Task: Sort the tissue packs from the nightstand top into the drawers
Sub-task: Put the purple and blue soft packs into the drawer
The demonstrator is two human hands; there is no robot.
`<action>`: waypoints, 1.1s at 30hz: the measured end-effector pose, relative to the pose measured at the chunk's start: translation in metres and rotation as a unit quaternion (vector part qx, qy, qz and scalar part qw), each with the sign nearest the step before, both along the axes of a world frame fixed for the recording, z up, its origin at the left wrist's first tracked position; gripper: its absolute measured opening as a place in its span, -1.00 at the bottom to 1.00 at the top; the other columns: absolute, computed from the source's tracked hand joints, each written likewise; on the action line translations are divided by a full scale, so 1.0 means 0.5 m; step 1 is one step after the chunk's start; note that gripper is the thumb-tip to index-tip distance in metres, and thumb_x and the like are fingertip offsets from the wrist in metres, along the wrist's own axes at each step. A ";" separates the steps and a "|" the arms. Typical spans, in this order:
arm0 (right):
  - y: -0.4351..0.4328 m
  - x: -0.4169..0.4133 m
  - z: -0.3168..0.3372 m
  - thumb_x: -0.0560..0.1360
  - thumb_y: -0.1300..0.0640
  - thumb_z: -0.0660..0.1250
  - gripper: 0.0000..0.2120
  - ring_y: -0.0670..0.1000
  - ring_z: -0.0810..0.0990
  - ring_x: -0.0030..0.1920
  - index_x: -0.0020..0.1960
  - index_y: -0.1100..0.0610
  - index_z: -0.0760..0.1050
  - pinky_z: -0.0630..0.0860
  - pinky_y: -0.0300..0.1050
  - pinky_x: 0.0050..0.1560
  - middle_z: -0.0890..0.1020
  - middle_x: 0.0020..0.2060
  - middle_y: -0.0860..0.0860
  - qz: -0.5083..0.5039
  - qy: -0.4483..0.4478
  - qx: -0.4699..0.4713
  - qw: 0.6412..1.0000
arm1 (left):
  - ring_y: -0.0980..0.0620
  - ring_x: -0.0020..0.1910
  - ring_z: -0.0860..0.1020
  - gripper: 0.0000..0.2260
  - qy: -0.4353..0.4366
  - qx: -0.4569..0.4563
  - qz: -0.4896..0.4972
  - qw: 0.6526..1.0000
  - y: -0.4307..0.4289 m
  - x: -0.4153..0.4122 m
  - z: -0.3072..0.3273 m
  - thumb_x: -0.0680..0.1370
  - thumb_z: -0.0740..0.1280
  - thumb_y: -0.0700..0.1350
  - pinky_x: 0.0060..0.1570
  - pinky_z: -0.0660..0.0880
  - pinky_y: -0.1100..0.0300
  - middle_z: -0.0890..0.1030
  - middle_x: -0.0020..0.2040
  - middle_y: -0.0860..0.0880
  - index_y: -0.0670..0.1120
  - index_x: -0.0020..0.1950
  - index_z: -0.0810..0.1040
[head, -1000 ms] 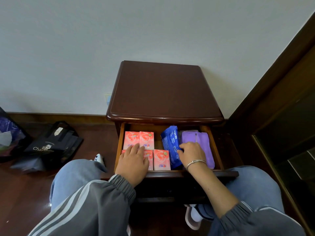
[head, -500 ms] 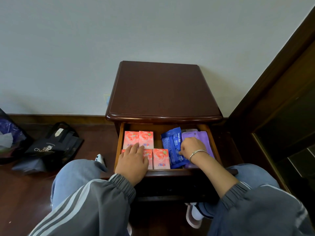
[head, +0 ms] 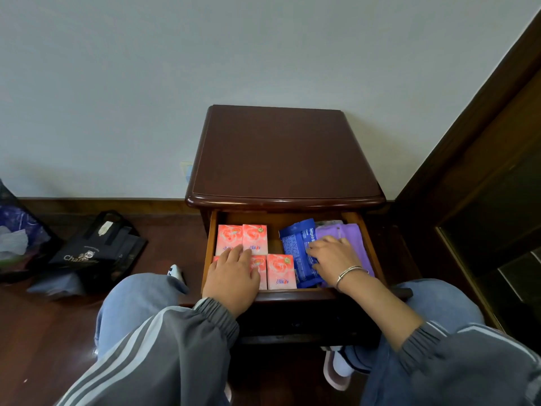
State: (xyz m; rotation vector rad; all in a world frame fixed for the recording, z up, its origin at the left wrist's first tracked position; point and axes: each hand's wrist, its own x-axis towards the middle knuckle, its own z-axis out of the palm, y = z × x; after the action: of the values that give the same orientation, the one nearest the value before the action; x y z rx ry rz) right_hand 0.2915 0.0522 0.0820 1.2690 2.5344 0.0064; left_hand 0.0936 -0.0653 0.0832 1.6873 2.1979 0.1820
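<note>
The dark wooden nightstand [head: 281, 159] has a bare top, and its upper drawer [head: 208, 253] is pulled out. Several pink tissue packs [head: 253, 237] lie flat in the drawer's left half. A blue pack [head: 298, 253] and a purple pack [head: 349, 234] lie in the right half. My left hand [head: 232, 278] rests flat on the pink packs, fingers spread. My right hand [head: 332, 259], with a bracelet on the wrist, lies over the purple pack with its fingertips on the blue pack's edge. Whether it grips either pack is not visible.
A black tote bag [head: 96, 253] and a dark blue bag [head: 17, 232] lie on the wooden floor at the left. A dark wooden door frame [head: 474, 159] stands close on the right. My knees flank the drawer front.
My right hand has slid a little leftward onto the blue pack's edge, and the blue pack has shifted slightly. My left hand has stayed on the pink packs.
</note>
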 end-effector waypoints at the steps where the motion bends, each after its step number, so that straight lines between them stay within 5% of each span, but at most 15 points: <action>1: -0.002 0.004 -0.004 0.53 0.04 0.22 -0.66 0.04 0.33 0.34 0.30 -0.01 0.43 0.27 0.04 0.24 0.44 0.33 -0.09 -0.003 -0.013 -0.020 1.000 | -0.03 0.54 0.11 -0.52 0.000 0.001 0.001 1.000 0.000 0.000 0.000 0.61 0.04 0.09 0.47 0.12 -0.01 0.18 0.55 0.00 0.01 0.52 0.19; 6: 0.002 0.025 0.020 0.62 -0.11 0.02 -0.56 0.02 -0.05 0.53 0.47 -0.07 0.22 -0.15 0.16 0.46 0.19 0.49 -0.16 -0.062 0.051 -0.166 0.983 | -0.02 0.53 0.11 -0.52 -0.017 0.016 0.000 1.000 -0.002 -0.001 0.004 0.60 0.05 0.10 0.47 0.12 -0.01 0.19 0.55 0.01 0.02 0.51 0.20; 10: -0.026 0.093 0.066 0.43 -0.36 0.18 -0.33 -0.08 -0.17 0.52 0.47 -0.19 0.14 -0.19 0.15 0.47 0.09 0.46 -0.29 -0.058 0.181 -0.191 0.963 | -0.01 0.56 0.01 -0.36 -0.046 0.026 -0.065 0.996 -0.013 -0.022 0.016 0.52 0.16 0.30 0.50 0.03 -0.04 0.10 0.57 0.06 0.11 0.54 0.12; 13: -0.048 0.163 0.090 0.16 -0.52 0.27 0.06 -0.15 -0.37 0.43 0.51 -0.21 -0.11 -0.28 0.18 0.44 -0.18 0.40 -0.32 -0.009 0.095 -0.161 0.982 | 0.03 0.55 -0.22 -0.07 -0.018 -0.017 -0.159 0.987 -0.033 -0.058 0.024 0.32 0.25 0.47 0.48 -0.19 -0.15 -0.15 0.58 0.13 0.22 0.54 -0.11; 16: -0.064 0.189 0.088 0.21 -0.39 0.38 0.15 -0.08 -0.48 0.38 0.49 -0.14 -0.33 -0.25 0.25 0.43 -0.36 0.41 -0.20 -0.008 0.005 -0.074 0.997 | -0.01 0.52 -0.35 0.09 0.098 -0.015 -0.176 0.979 -0.037 -0.081 0.028 0.26 0.34 0.46 0.38 -0.34 -0.20 -0.30 0.56 0.09 0.22 0.50 -0.34; 20: -0.065 0.184 0.094 0.12 -0.41 0.41 0.30 0.03 -0.40 0.47 0.36 -0.15 -0.58 -0.16 0.27 0.44 -0.39 0.43 -0.16 -0.056 0.029 0.022 0.998 | 0.00 0.45 -0.46 0.20 0.150 0.047 -0.177 0.972 -0.019 -0.081 0.043 0.18 0.36 0.48 0.31 -0.38 -0.26 -0.44 0.48 0.08 0.24 0.36 -0.55; 24: -0.039 0.170 0.100 0.03 -0.39 0.48 0.40 0.11 -0.25 0.52 0.40 -0.10 -0.52 -0.08 0.30 0.42 -0.20 0.53 -0.01 -0.095 0.076 0.079 0.989 | -0.05 0.51 -0.31 0.22 0.169 0.115 -0.140 0.969 0.006 -0.085 0.050 0.13 0.42 0.46 0.34 -0.26 -0.30 -0.23 0.57 -0.02 0.18 0.46 -0.36; 28: 0.009 0.145 0.096 0.06 -0.40 0.47 0.41 0.12 -0.29 0.51 0.35 -0.10 -0.62 -0.08 0.29 0.43 -0.29 0.51 0.02 -0.108 0.075 0.092 0.987 | -0.11 0.56 -0.19 0.23 0.190 0.115 -0.114 0.968 0.055 -0.106 0.047 0.14 0.35 0.51 0.41 -0.15 -0.33 -0.20 0.59 -0.06 0.16 0.43 -0.47; 33: 0.076 0.122 0.079 0.19 -0.34 0.45 0.23 0.04 -0.17 0.53 0.51 -0.05 -0.34 -0.08 0.26 0.45 -0.16 0.54 -0.03 -0.135 0.115 0.069 0.982 | -0.11 0.57 -0.07 0.12 0.186 0.110 -0.089 0.972 0.119 -0.136 0.037 0.20 0.30 0.52 0.41 -0.04 -0.34 -0.06 0.60 -0.04 0.12 0.54 -0.22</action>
State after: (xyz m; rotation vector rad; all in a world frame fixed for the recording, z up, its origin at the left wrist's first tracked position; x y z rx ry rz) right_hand 0.3524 0.0900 0.1215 1.7524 2.5636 -0.0276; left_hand 0.0259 -0.0060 0.1019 2.1837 2.3362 0.0675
